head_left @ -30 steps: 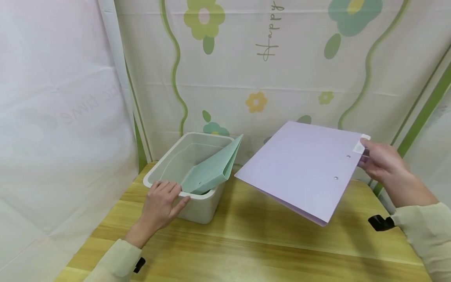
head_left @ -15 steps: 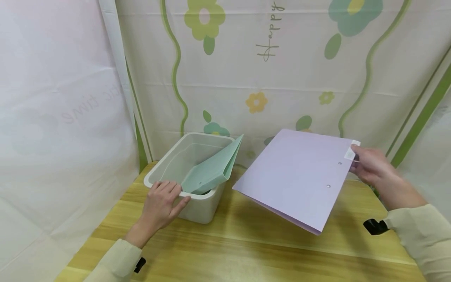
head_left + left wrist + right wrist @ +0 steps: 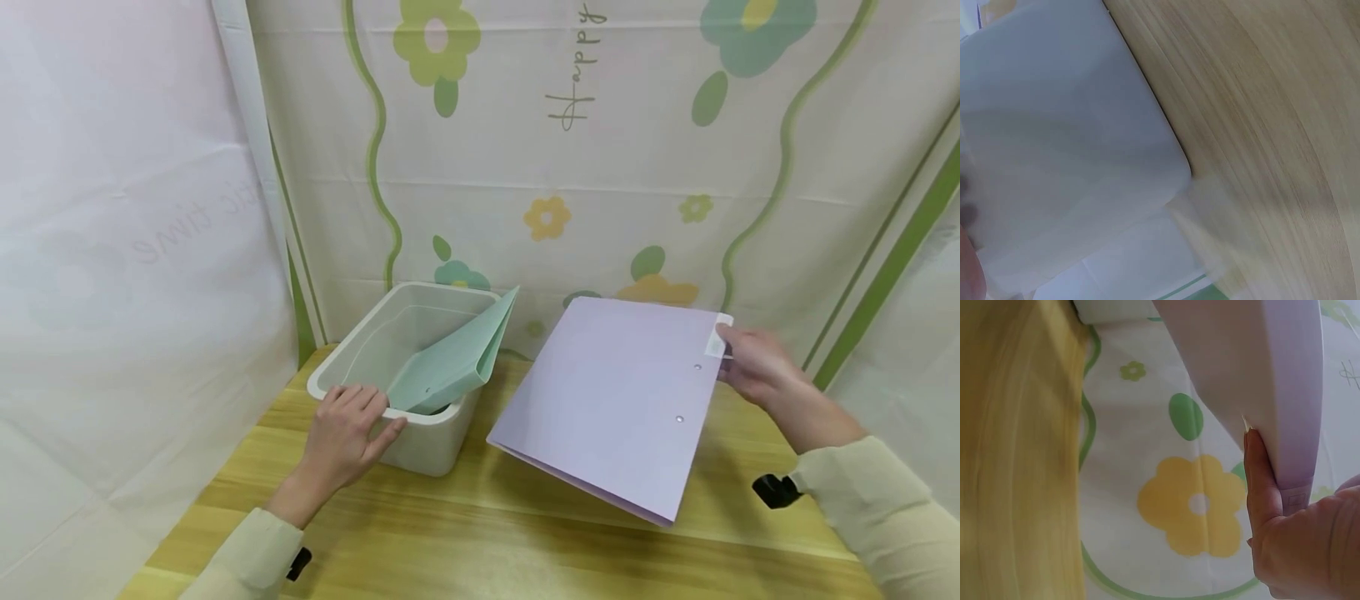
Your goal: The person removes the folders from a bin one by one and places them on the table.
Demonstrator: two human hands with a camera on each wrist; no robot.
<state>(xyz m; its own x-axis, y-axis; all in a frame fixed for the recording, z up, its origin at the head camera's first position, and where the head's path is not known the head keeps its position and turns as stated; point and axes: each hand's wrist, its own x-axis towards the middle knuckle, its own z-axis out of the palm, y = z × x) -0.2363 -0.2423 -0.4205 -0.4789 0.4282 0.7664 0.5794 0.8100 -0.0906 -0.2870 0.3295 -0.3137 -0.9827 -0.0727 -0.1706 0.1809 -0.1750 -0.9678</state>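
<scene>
A light yellow wooden table (image 3: 525, 533) with long, streaky grain carries 1 thing standing directly on it: a white, translucent rectangular plastic bin (image 3: 435, 442), set at the table's far left corner, near the flowered curtain. Its rounded bottom corner (image 3: 1172, 169) meets the tabletop in the left wrist view.

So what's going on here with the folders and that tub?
A person sits at a wooden table. Their right hand holds a lilac folder by its spine end, tilted in the air beside a white plastic bin. Their left hand rests on the bin's near rim, fingers over the edge. A green folder already leans inside the bin, sticking out above its rim.
</scene>
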